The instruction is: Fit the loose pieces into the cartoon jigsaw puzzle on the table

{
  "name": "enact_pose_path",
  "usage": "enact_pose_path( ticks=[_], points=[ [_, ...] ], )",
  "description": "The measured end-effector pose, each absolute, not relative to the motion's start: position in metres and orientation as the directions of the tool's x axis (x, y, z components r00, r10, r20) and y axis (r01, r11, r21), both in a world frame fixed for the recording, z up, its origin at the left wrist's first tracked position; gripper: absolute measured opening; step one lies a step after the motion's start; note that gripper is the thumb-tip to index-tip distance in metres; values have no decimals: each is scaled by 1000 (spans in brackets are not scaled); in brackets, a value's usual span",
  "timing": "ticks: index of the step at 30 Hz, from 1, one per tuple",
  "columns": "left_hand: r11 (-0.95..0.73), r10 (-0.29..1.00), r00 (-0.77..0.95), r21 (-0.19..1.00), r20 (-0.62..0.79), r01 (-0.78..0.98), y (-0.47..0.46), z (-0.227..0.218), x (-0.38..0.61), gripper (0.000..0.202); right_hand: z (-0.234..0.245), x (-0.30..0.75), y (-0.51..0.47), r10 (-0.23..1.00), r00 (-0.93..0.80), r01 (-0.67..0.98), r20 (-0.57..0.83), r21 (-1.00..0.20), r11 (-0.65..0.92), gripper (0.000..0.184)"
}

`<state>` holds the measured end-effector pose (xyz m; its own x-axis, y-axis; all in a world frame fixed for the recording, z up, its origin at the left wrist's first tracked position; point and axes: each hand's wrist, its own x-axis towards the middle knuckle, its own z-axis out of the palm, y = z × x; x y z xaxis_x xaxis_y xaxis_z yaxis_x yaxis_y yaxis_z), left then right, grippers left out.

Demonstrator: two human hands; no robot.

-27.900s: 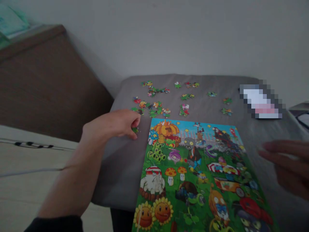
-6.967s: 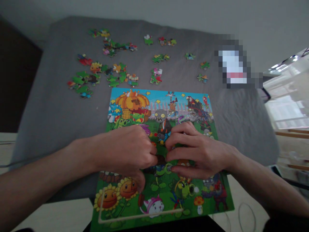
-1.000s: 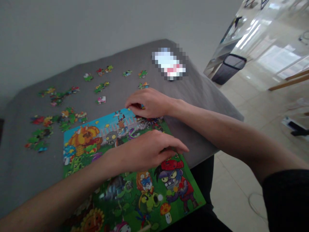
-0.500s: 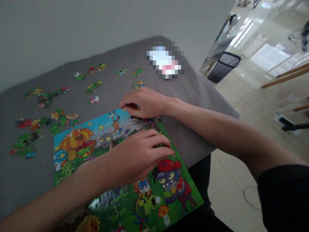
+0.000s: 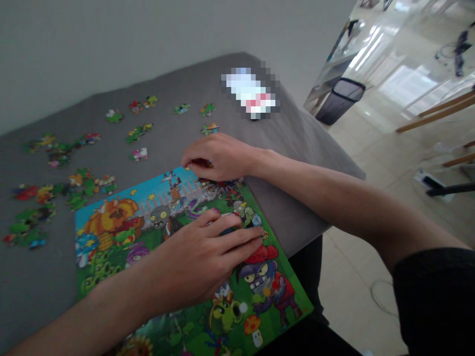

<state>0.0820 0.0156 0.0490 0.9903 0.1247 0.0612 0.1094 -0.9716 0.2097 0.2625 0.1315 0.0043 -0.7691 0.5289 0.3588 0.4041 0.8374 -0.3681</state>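
A glossy picture board [image 5: 122, 309] with cartoon plants and zombies lies on the grey-covered table. My left hand [image 5: 218, 242] rests over its middle right, fingers stretched out toward the right edge, holding nothing that I can see. At the board's far edge, my right hand [image 5: 218, 155] is curled with thumb and fingers brought together. What they hold, if anything, is hidden; something colourful shows in part under the palm. Just beyond this hand is a loose jigsaw piece [image 5: 210, 128]. A pink and white jigsaw piece [image 5: 139, 154] lies to its left.
Several jigsaw pieces [image 5: 79, 190] lie clustered left of the board, with others [image 5: 137, 132] scattered behind it. A pixelated bright object [image 5: 252, 94] lies on the grey tabletop [image 5: 297, 143] at the far right. On the floor beyond stands a dark bin [image 5: 339, 101].
My left hand has shifted a little down the board and its fingers have straightened out. My right hand stays at the far edge. The view has shifted slightly.
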Motion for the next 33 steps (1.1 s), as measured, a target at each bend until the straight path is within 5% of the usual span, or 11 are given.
enact_pose_path(
  ticks=[13, 20, 26, 33],
  points=[
    [-966, 106, 994, 243, 40, 93, 21, 44, 79, 60, 8, 262, 130, 546, -781, 433, 304, -367, 823, 23],
    [-970, 137, 988, 213, 74, 118, 30, 51, 70, 51, 3, 262, 132, 544, -758, 394, 361, -411, 822, 25],
    [-927, 366, 922, 137, 127, 349, 67, 73, 23, 39, 6, 270, 135, 560, -696, 382, 449, -429, 819, 26],
    [-673, 731, 644, 80, 227, 736, 99, 74, -73, 30, 7, 288, 150, 693, -432, 562, 577, -429, 707, 27]
  ],
)
